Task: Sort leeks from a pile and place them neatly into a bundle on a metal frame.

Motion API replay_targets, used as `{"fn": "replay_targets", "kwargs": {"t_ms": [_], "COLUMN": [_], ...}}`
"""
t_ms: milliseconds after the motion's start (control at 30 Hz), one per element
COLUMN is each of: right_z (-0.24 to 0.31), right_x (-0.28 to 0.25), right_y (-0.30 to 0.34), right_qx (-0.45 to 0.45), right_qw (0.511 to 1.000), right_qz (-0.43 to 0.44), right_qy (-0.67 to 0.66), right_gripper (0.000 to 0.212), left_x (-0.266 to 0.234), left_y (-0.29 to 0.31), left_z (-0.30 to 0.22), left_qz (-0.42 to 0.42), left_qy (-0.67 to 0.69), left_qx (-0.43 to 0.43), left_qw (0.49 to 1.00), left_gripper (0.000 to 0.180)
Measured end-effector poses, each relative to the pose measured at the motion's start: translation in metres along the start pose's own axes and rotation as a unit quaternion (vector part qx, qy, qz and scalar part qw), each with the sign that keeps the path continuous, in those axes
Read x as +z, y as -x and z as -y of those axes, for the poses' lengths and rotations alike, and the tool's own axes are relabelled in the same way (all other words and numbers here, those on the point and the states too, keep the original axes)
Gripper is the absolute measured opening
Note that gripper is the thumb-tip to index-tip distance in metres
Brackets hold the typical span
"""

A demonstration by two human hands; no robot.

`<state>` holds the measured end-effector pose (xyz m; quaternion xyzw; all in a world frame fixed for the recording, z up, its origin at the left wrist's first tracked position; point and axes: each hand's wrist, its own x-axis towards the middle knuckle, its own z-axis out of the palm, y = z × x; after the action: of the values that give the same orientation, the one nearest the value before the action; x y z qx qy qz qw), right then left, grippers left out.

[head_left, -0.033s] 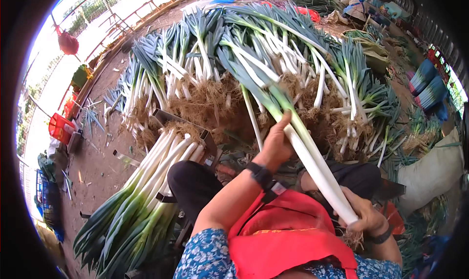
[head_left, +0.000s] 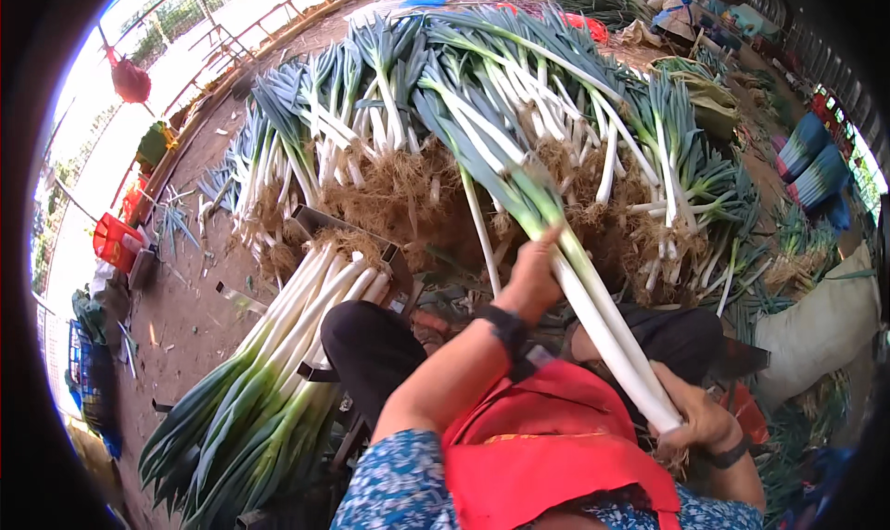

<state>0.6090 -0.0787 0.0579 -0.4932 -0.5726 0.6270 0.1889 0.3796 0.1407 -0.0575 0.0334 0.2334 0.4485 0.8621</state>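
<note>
Two long leeks (head_left: 607,312) lie slantwise across my lap, green leaves toward the pile and white ends toward my right side. My left hand (head_left: 532,275) is closed around them where white turns green. Near the root end, my right hand (head_left: 697,413) grips the white stalks; the roots are partly hidden beneath it. Beyond my hands spreads a large pile of leeks (head_left: 394,127) with brown hairy roots facing me. To my left, a bundle of leeks (head_left: 278,331) rests in a metal rack (head_left: 320,375), leaves hanging toward the lower left.
A red bucket (head_left: 116,242) stands at the far left near a railing. On the right are a pale sack (head_left: 816,312) and blue-green bundles (head_left: 816,164). Another person (head_left: 679,12) is bent down at the far right. Leaf scraps lie on the dirt floor (head_left: 190,317).
My left hand and forearm have shifted slightly right and toward me, along with the leeks. My right hand stays near the root end.
</note>
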Motion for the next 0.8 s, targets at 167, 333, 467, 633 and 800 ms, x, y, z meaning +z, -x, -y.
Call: {"fn": "replay_targets", "kwargs": {"t_ms": [167, 333, 467, 633, 800], "right_z": [-0.063, -0.083, -0.073, -0.042, 0.038], "right_x": [0.014, 0.033, 0.041, 0.040, 0.038], "right_y": [0.063, 0.103, 0.099, 0.073, -0.027], "right_qx": [0.139, 0.127, 0.137, 0.104, -0.011], "right_qw": [0.990, 0.990, 0.989, 0.994, 0.993], "right_qz": [0.035, 0.057, 0.054, 0.035, 0.117], "right_qy": [-0.019, -0.004, 0.003, 0.014, 0.030], "right_gripper": [0.109, 0.095, 0.089, 0.081, 0.072], "left_x": [0.045, 0.081, 0.099, 0.115, 0.104], "left_y": [0.029, 0.092, 0.133, 0.190, 0.247], "left_z": [0.105, 0.142, 0.140, 0.072, -0.029], "left_qz": [-0.076, 0.033, 0.139, 0.249, 0.257], "left_qy": [-0.204, -0.262, -0.269, -0.275, -0.209], "left_qx": [0.004, -0.007, 0.035, 0.120, 0.369], "left_qw": [0.976, 0.964, 0.952, 0.921, 0.868], "left_gripper": [0.029, 0.057, 0.062, 0.068, 0.060]}}
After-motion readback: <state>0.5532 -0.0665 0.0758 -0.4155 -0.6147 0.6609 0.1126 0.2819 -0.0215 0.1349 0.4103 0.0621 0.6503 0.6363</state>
